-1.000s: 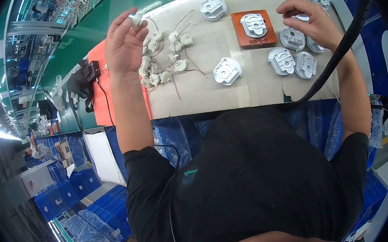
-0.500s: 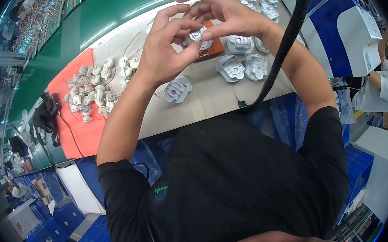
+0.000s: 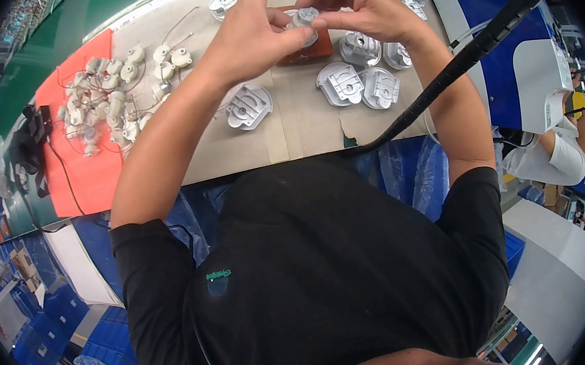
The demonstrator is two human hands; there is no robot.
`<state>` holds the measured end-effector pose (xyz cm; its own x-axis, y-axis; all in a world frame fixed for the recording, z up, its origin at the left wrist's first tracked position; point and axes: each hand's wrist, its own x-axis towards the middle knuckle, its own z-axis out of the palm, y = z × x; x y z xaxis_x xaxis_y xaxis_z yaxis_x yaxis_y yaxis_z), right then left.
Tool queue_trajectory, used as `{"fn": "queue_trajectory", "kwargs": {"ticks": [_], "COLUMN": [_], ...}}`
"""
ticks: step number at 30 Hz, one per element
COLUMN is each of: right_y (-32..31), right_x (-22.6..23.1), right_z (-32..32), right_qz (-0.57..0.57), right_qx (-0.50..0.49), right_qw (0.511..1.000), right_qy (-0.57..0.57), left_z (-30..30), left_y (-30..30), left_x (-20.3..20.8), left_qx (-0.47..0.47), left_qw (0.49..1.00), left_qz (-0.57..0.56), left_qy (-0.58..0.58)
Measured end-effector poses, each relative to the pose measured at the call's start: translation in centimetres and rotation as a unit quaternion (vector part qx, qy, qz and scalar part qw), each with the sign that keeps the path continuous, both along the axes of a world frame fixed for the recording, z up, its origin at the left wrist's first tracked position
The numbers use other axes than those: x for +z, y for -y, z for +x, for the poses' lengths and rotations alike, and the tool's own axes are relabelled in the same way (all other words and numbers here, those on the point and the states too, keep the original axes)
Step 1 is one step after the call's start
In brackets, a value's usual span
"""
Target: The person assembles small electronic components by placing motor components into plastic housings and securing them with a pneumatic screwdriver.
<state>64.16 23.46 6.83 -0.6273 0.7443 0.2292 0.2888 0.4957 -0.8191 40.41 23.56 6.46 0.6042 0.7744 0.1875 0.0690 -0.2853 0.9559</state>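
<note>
In front of me an orange block [image 3: 321, 46] stands on the bench, with a white plastic housing [image 3: 301, 41] on top, partly covered by my fingers. My right hand [image 3: 364, 12] pinches a small round white plastic part [image 3: 306, 16] between thumb and forefinger, just over the housing. My left hand [image 3: 254, 35] is closed about the housing from the left, its thumb along the near side and its last fingers raised. Another white housing [image 3: 248, 106] lies nearer me. Two more, a left one [image 3: 341, 84] and a right one [image 3: 380, 88], sit right of it.
Several small white motors with thin wires [image 3: 112, 105] lie on a red-orange sheet [image 3: 71, 183] at left. A black ribbed hose [image 3: 432, 92] crosses the right side. Beyond it stands a blue and white machine [image 3: 494, 43]. Another person's white sleeve [image 3: 558, 157] shows at far right.
The view has shifted, so the bench appears lower left and more housings show at the back. My right fingers have tightened round the small part; both hands stay over the orange block.
</note>
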Motion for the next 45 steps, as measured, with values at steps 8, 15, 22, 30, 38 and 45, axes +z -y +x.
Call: {"fn": "queue_trajectory", "kwargs": {"ticks": [8,15,22,30,38,45], "right_y": [1.2,1.0,1.1,0.6,0.7,1.6], "right_x": [1.1,2.2,2.7,3.8,1.4,6.7], "right_z": [-1.2,-3.0,-3.3,-3.9,-2.1,-1.6], "right_qz": [0.035,-0.011,0.068,0.126,0.163,0.264], "right_qx": [-0.154,-0.180,-0.137,-0.060,-0.095,-0.273], "right_qw": [0.977,0.963,0.959,0.938,0.939,0.924], "right_qy": [0.143,0.199,0.240,0.318,0.287,-0.042], "left_z": [-1.3,-0.8,-0.8,-0.8,-0.6,-1.1], "left_y": [-1.6,-2.1,-2.1,-2.3,-2.9,-2.3], "left_x": [-2.3,-1.9,-1.6,-2.0,-3.5,-3.1], "left_qx": [0.071,0.025,0.018,0.010,0.013,0.012], "left_qw": [0.945,0.948,0.957,0.958,0.945,0.950], "left_qz": [0.191,0.210,0.174,0.159,0.222,0.185], "left_qy": [-0.255,-0.237,-0.232,-0.238,-0.240,-0.252]}}
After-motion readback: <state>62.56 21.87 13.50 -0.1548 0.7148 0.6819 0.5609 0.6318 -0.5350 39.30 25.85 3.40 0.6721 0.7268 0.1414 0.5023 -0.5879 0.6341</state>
